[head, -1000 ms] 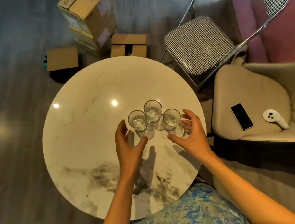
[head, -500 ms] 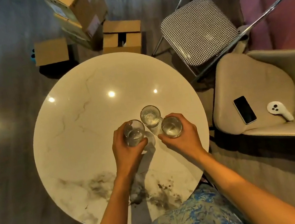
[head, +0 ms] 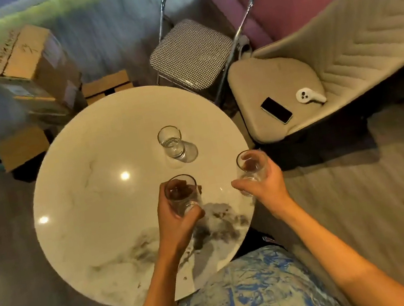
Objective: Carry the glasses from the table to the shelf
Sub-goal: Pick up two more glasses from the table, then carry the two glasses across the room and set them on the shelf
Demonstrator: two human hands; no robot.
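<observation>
My left hand (head: 175, 217) grips a clear drinking glass (head: 181, 194) and holds it lifted above the round marble table (head: 101, 196). A second clear glass (head: 251, 168) is in my right hand (head: 263, 188), raised at the table's right edge. One more glass (head: 171, 141) stands upright alone on the table, farther back and between the two hands, touched by neither. No shelf is in view.
A beige padded chair (head: 272, 82) at the right holds a phone (head: 276, 110) and a white controller (head: 309, 96). A houndstooth folding chair (head: 189, 50) stands behind the table. Cardboard boxes (head: 31, 69) sit on the floor at the back left.
Both hands closed on the outer two glasses and lifted them toward me, apart from each other. The middle glass stayed on the table. The view tilted and shifted.
</observation>
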